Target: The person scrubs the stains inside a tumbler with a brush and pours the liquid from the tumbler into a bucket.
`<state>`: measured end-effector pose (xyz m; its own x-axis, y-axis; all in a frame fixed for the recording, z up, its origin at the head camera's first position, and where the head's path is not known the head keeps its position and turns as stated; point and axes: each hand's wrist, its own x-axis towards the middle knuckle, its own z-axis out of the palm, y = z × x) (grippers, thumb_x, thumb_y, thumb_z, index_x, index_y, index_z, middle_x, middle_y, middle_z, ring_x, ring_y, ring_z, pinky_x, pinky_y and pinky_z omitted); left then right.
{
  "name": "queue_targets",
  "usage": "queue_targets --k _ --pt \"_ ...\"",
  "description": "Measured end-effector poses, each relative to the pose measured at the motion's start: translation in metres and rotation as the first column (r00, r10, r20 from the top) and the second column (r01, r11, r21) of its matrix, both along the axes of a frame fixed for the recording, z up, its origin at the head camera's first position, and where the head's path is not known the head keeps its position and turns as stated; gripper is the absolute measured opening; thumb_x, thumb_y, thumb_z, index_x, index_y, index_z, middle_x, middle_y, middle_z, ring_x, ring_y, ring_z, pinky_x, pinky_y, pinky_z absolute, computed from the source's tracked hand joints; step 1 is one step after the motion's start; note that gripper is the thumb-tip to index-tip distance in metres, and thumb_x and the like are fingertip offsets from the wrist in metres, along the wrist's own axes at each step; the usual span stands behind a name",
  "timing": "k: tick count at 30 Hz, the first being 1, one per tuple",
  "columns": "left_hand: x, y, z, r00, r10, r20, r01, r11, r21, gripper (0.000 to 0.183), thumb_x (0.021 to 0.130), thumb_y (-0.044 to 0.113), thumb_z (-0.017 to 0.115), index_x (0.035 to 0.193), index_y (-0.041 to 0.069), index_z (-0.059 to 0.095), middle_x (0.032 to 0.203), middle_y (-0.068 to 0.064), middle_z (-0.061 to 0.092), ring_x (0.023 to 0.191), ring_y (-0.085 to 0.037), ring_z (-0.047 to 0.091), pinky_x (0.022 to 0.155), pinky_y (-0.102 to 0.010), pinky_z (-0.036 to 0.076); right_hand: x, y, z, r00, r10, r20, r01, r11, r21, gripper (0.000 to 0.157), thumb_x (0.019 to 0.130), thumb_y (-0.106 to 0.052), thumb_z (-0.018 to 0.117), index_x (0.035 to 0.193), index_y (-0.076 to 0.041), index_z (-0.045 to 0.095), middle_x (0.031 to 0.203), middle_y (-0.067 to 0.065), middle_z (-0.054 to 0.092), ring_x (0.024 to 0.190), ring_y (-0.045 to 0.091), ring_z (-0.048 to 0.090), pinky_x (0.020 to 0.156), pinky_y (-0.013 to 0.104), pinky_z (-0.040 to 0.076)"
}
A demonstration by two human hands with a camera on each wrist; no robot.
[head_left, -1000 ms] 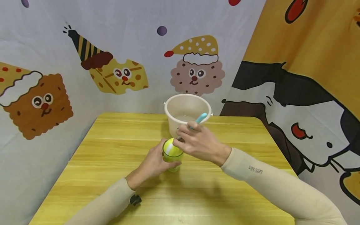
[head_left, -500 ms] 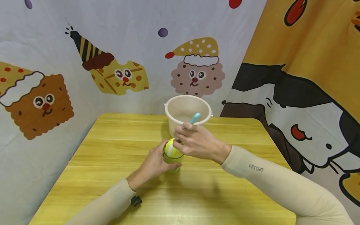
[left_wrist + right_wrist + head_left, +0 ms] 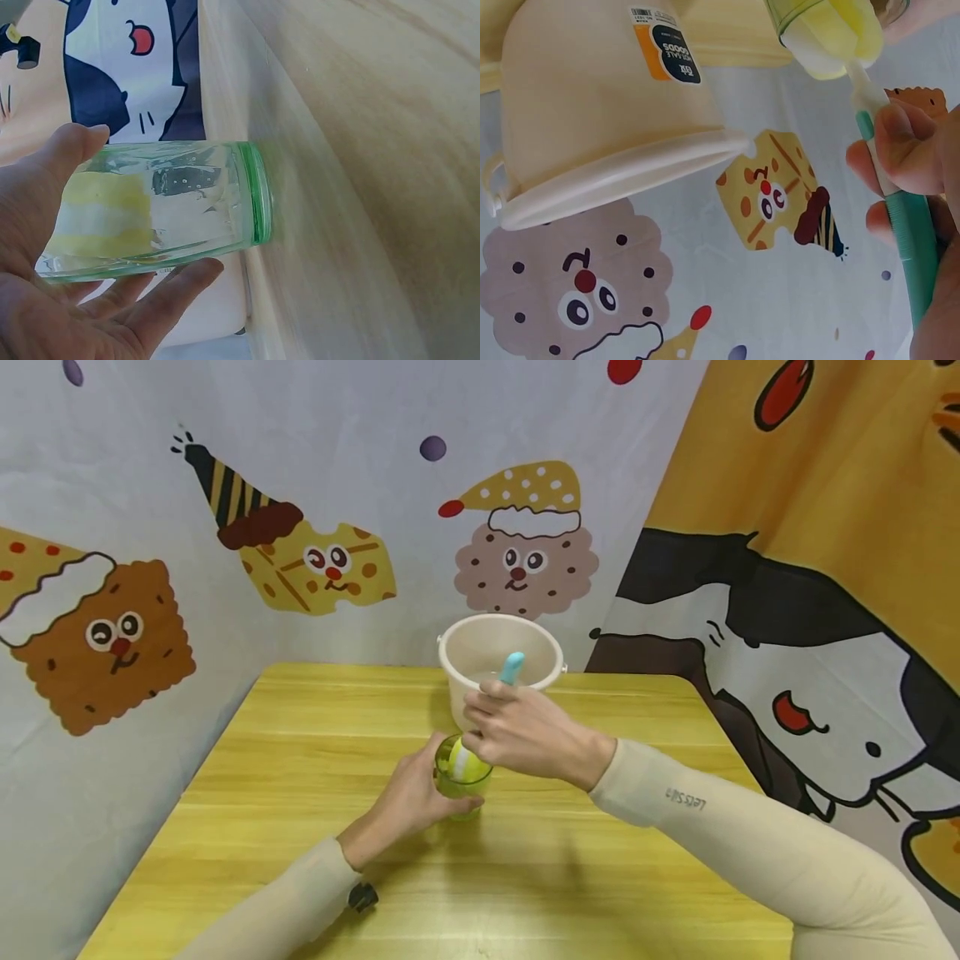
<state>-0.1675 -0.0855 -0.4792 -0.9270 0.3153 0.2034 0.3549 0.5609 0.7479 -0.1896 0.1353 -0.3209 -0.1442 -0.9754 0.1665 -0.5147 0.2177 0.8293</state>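
Observation:
My left hand [image 3: 408, 793] grips a green-tinted drinking glass [image 3: 199, 195], thumb on one side and fingers on the other, its base on the table or very near it. My right hand [image 3: 525, 731] holds a cup brush by its teal and white handle [image 3: 911, 240], which slants up and away from the glass. The yellow and white sponge head [image 3: 467, 762] of the brush is inside the glass, partly above the rim in the head view. Through the glass wall, the left wrist view shows the sponge in the upper part, with droplets or clear liquid lower down.
Behind the glass stands a cream plastic bucket [image 3: 456, 693] with a sticker [image 3: 667, 52] on its side. A small black object [image 3: 363, 897] is at the left wrist. The wooden table [image 3: 300, 760] ends at a cartoon-printed cloth [image 3: 337, 460] behind.
The brush handle's top has swung left and stands more upright. The sponge head has shifted right and lower within the glass. Both hands keep their holds, the left almost still.

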Motion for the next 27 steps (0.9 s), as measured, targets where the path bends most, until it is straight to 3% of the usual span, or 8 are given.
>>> queue_targets --k 10,16,23,27 --pt "0.002 0.0 0.001 1.0 0.015 0.02 -0.015 1.0 0.004 0.089 0.081 0.035 0.111 0.152 0.02 0.06 0.125 -0.002 0.082 0.106 -0.015 0.078 0.089 -0.033 0.068 -0.002 -0.003 0.007 0.997 -0.034 0.074 0.031 0.999 0.034 0.02 0.092 -0.037 0.097 0.107 -0.038 0.084 0.113 -0.009 0.086 0.116 0.015 0.069 0.115 0.034 0.042" --pt "0.002 0.0 0.001 0.999 0.014 0.034 -0.015 1.0 0.015 0.088 0.081 0.035 0.111 0.152 0.022 0.06 0.125 -0.002 0.083 0.107 -0.016 0.078 0.089 -0.034 0.068 -0.002 0.0 0.01 0.996 -0.017 0.087 0.012 0.998 0.057 0.025 0.092 -0.03 0.097 0.11 -0.033 0.079 0.113 -0.009 0.086 0.112 0.015 0.072 0.112 0.034 0.046" --pt "0.002 0.0 0.0 0.999 0.025 0.027 -0.025 1.0 0.012 0.088 0.079 0.036 0.111 0.15 0.02 0.061 0.122 -0.002 0.083 0.106 -0.015 0.078 0.089 -0.035 0.068 -0.003 0.002 0.014 0.994 -0.023 0.11 0.012 0.996 0.094 0.04 0.079 -0.032 0.1 0.112 -0.026 0.077 0.108 -0.007 0.084 0.106 0.016 0.069 0.107 0.034 0.047" --pt "0.002 0.001 0.0 1.0 0.027 0.009 -0.027 1.0 0.01 0.087 0.079 0.036 0.111 0.148 0.019 0.062 0.122 -0.002 0.083 0.105 -0.015 0.078 0.088 -0.034 0.068 -0.004 0.003 0.016 0.995 -0.019 0.1 0.01 0.997 0.082 0.029 0.089 -0.031 0.096 0.111 -0.022 0.079 0.106 -0.007 0.083 0.105 0.016 0.067 0.106 0.033 0.047"
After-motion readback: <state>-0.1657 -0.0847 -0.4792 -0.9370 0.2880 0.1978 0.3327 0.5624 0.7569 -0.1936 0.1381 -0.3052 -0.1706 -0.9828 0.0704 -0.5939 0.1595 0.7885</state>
